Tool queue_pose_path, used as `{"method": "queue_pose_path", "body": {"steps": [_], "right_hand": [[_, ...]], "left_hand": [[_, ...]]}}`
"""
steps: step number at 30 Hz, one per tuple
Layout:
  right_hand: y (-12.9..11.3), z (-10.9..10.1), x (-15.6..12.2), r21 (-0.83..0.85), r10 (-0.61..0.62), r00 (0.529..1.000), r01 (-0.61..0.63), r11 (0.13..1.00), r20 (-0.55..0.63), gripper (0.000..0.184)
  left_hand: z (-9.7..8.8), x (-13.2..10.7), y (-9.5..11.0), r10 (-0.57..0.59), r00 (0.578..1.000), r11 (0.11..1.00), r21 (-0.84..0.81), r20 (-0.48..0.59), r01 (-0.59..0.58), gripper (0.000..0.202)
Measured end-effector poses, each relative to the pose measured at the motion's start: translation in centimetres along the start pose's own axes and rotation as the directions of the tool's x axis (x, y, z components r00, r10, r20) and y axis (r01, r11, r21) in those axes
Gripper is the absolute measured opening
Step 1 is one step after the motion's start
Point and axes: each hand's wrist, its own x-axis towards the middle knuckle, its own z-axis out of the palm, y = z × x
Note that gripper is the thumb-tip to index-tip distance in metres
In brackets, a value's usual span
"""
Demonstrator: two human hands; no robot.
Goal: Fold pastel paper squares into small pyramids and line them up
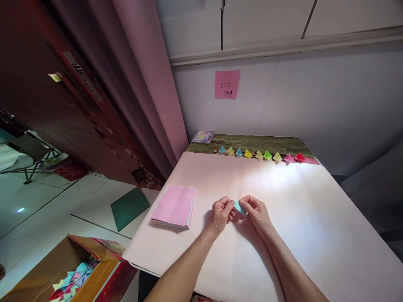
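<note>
My left hand [221, 214] and my right hand [256, 212] meet just above the white table [330, 235]. Both pinch a small light-blue folded paper [239, 208] between their fingertips, the left from one side and the right from the other. Most of the paper is hidden by my fingers. A stack of pink paper sheets [175, 206] lies on the table to the left of my left hand.
A row of several small folded paper shapes [261, 154] in blue, yellow, green, pink and red lines the table's far edge. A paper packet [203, 136] lies at the back left. An open cardboard box [75, 272] with folded pieces stands on the floor at left. A pink note [227, 84] hangs on the wall.
</note>
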Motion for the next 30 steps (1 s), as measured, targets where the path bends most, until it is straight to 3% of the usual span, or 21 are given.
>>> {"method": "queue_pose_path", "body": {"steps": [3,10,21,26,30], "right_hand": [[0.07,0.16,0.00,-0.017,-0.008,1.000,0.008,1.000,0.012,0.036],[0.03,0.41,-0.16,-0.177,-0.081,0.995,0.089,0.980,0.053,0.039],[0.76,-0.32,0.14,-0.524,-0.336,0.942,0.280,0.804,-0.013,0.034],[0.36,-0.46,-0.04,-0.578,-0.347,0.937,0.308,0.755,0.045,0.030],[-0.03,-0.46,-0.29,-0.543,-0.345,0.937,0.317,0.777,0.052,0.031]], "left_hand": [[0.01,0.03,0.04,-0.017,0.998,1.000,-0.012,-0.061,0.016,0.038],[0.33,0.03,0.41,0.063,0.983,0.992,-0.099,-0.172,-0.081,0.034],[0.19,0.08,0.70,0.079,0.992,0.987,-0.128,-0.103,-0.092,0.035],[0.03,0.28,0.72,0.035,0.997,0.980,-0.194,-0.072,-0.049,0.036],[0.08,0.28,0.74,-0.042,0.996,0.964,-0.264,-0.081,0.019,0.037]]}}
